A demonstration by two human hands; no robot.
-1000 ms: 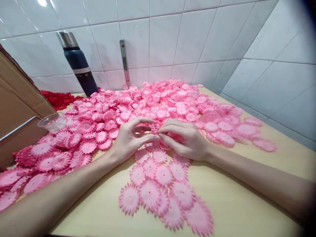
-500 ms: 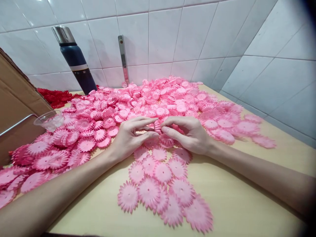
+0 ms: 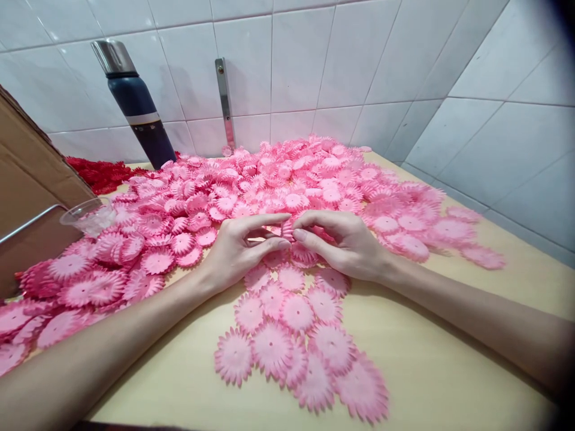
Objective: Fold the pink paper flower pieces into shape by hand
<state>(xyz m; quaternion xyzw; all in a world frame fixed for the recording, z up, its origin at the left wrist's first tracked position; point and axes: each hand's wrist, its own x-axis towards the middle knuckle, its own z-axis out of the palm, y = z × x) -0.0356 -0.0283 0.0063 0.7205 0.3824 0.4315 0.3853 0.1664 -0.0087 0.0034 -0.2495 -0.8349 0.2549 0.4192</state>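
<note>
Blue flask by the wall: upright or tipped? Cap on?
Upright; the blue flask stands on the table against the tiles, its steel cap on top.

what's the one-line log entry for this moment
left hand: on petal stack | right hand: on petal stack | pink petals: on table

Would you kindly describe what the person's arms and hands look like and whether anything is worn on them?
Both forearms are bare as far as the picture shows: no sleeves, gloves, watch or bracelets. The left hand and right hand are slender with long fingers; no rings show, and the nails look short and unpainted.
</note>
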